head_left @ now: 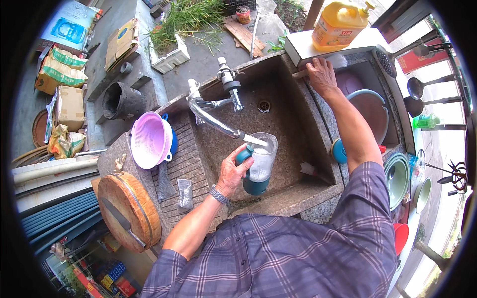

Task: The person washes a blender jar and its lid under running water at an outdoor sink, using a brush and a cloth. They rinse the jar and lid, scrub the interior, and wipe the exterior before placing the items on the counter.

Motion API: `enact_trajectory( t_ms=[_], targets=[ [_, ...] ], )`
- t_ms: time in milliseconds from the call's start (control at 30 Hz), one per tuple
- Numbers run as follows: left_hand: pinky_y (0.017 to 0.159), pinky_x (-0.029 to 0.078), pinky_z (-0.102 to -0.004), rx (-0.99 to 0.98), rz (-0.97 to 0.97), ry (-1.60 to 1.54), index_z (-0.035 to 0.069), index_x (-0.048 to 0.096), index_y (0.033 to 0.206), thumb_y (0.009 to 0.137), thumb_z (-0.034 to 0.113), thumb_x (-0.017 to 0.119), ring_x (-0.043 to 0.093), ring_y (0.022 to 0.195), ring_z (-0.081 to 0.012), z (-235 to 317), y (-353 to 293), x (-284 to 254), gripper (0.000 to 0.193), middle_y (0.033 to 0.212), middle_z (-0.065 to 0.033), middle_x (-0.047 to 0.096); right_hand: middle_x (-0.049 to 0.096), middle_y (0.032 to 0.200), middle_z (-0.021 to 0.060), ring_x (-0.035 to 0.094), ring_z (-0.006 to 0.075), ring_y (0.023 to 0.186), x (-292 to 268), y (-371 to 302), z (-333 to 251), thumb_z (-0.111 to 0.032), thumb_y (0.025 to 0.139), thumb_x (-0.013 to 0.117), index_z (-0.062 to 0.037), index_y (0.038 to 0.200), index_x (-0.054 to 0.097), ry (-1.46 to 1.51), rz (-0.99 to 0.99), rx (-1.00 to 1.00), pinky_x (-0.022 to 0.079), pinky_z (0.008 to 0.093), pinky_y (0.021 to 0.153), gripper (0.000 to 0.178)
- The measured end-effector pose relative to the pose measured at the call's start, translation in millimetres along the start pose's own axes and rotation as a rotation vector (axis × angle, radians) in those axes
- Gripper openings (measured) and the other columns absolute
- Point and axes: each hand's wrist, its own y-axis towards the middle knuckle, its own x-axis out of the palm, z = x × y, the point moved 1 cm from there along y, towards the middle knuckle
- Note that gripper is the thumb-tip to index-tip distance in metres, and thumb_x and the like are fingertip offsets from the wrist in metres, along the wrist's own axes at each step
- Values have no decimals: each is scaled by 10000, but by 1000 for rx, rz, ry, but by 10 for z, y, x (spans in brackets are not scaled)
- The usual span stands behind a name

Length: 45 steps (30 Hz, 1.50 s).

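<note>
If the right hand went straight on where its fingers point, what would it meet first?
The right hand would probably meet the white ledge just ahead, which bears the yellow jug; depth is unclear, so they may already touch.

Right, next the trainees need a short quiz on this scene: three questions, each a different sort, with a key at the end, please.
1. Multiple choice. What does the left hand hold?
A) a ladle
B) a clear jug
C) a red bowl

2. True or false: the knife lies on the round chopping board.

3. Fill in the missing word: the pump bottle beyond the right hand is ____ in colour.

Key: 1. B; 2. True; 3. yellow
</note>
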Motion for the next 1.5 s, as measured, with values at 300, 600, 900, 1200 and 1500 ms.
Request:
enact_trajectory(
  t_ms=[300, 600, 900, 1200, 1500],
  targets=[
    [502, 346, -203, -23, -31, -41, 4, 503, 1385, 865, 137, 756, 425, 558, -31, -39, 48, 28, 594, 761, 55, 554, 624, 960, 138, 643, 274, 890, -1023, -77, -108, -112, 890, 639, -52, 1126, 542, 339, 527, 40, 517, 399, 797, 262],
    [496, 366, -201, -19, -54, 63, 12, 494, 1397, 845, 162, 781, 440, 561, -31, -56, -35, 102, 639, 785, 49, 570, 489, 874, 60, 565, 157, 565, -1446, -748, -813, -404, 1046, 437, -66, 1256, 386, 1900, 530, 829, 489, 312, 454, 401],
    [773, 459, -248, 75, -48, 243, 38, 564, 1352, 827, 188, 794, 559, 847, -83, -31, -231, 93, 593, 1008, -25, 655, 466, 710, 1, 459, 113, 484, -1010, -887, -1578, -362, 938, 673, -93, 943, 471, 2282, 262, 1176, 393, 269, 390, 337],
    [954, 485, -292, 128, -76, 365, 29, 583, 1335, 827, 182, 784, 622, 1052, -136, 93, -344, 134, 567, 1181, -93, 683, 483, 669, 25, 498, 121, 469, -665, -1053, -1868, -285, 946, 671, -88, 981, 449, 2107, 149, 1220, 437, 293, 381, 299],
    [957, 487, -295, 122, -74, 346, 20, 583, 1331, 823, 183, 785, 626, 1065, -150, 73, -279, 133, 571, 1207, -119, 679, 539, 756, 13, 546, 84, 630, -973, -1244, -1837, -293, 961, 648, -70, 1039, 484, 1783, -75, 873, 490, 285, 596, 287]
  ],
)
